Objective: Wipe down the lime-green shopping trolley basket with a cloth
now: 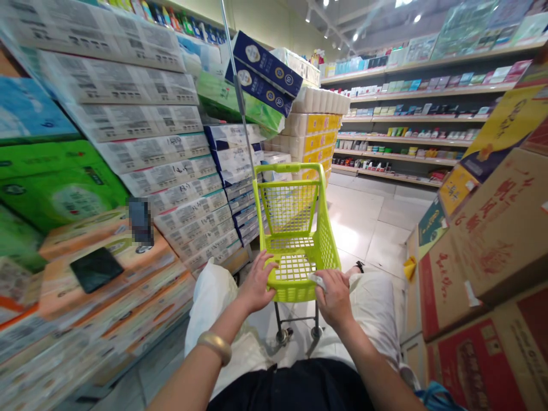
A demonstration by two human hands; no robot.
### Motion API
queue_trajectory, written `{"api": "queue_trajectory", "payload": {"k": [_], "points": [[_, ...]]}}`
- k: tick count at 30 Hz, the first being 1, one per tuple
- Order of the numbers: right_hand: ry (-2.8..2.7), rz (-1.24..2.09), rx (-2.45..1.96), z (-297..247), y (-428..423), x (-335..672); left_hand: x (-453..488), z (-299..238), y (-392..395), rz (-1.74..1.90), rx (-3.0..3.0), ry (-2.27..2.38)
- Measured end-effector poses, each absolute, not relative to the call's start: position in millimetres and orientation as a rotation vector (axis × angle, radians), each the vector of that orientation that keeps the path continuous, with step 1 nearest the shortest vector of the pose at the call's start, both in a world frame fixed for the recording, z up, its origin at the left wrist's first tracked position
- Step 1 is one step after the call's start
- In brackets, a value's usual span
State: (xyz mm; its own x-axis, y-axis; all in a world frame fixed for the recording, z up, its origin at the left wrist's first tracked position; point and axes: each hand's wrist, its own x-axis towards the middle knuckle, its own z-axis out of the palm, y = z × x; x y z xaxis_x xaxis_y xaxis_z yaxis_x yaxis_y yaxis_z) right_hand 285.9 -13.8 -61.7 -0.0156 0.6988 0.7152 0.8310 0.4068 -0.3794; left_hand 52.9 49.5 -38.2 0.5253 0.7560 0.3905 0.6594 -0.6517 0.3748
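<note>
A lime-green plastic shopping cart (292,292) stands between the knees, its lattice basket holding nothing. My left hand (257,283) grips the basket's near left rim, fingers over the edge and thumb outside. At the near right rim is my right hand (336,294), closed with a small crumpled white wipe or tissue (317,281) showing between its fingers. The wipe touches the basket's edge. A gold bangle (214,347) circles the left wrist. Parts of the right fingertips are hidden behind the hand.
Stacked white cartons (166,148) and orange packs (124,251) rise at left, with a dark phone-like slab (96,269) on top. Brown cardboard boxes (500,228) crowd the right. Stocked shelves (398,117) line the back beyond the tiled floor (363,211). Blue packs (265,65) lean on a stack.
</note>
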Motion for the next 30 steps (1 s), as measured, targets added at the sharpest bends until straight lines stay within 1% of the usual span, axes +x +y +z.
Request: {"api": "queue_trajectory", "payload": {"k": [5,11,14,17,20,22,27,30], "points": [[-1.789,-0.068,-1.307,-58.1,-24.7,263.1,25.4,-45.7,57.9,0.790,2.589,1.248],[-1.863,0.042,-1.116,-49.3,-40.3,230.9,9.0,-48.0,54.1,0.937,2.514,1.604],[-1.954,0.063,-0.964,-48.1,-46.1,221.3,14.8,-43.7,45.9,0.995,2.498,1.694],[-2.028,0.068,-0.878,-49.2,-49.2,220.7,30.4,-37.7,31.5,1.018,2.500,1.586],[-2.019,0.040,-0.922,-50.3,-43.9,233.4,49.7,-28.9,12.5,0.896,2.518,1.336],[-1.974,-0.007,-0.989,-50.1,-32.5,250.7,59.7,-21.6,0.1,0.813,2.496,1.253],[-1.699,-0.143,-1.213,-42.6,5.0,294.5,67.7,-9.5,-17.1,0.702,2.530,1.229],[-1.691,-0.103,-1.221,-37.7,3.8,285.0,69.9,-11.6,-18.2,0.674,2.556,1.281]]}}
